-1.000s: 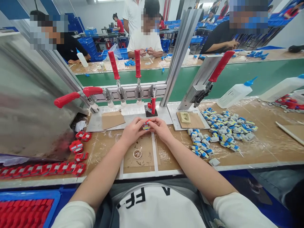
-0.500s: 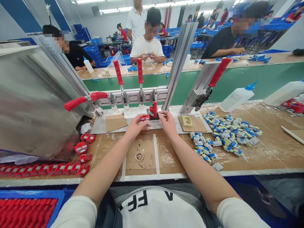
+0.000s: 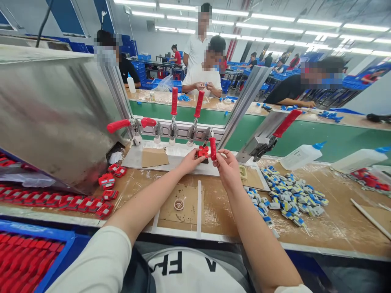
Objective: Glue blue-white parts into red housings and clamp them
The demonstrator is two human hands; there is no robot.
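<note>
My left hand pinches a small red plastic part at the black base under the rightmost toggle clamp of the row. The fingers of my right hand are closed on the lower end of that clamp's red handle, which hangs downward. The clamp's tip is partly hidden behind the red part. Further left on the same rail stand two clamps with upright red handles and others with handles lying sideways.
Red parts line the table's left side, with more in a blue crate. Grey, blue and yellow pieces lie heaped at right beside white bottles. A small cup sits in front. Co-workers sit across the bench.
My left hand has brought the red part rightward onto the clamp's base. My right hand has moved from beside the base to the clamp's handle. The camera view has tilted up.
</note>
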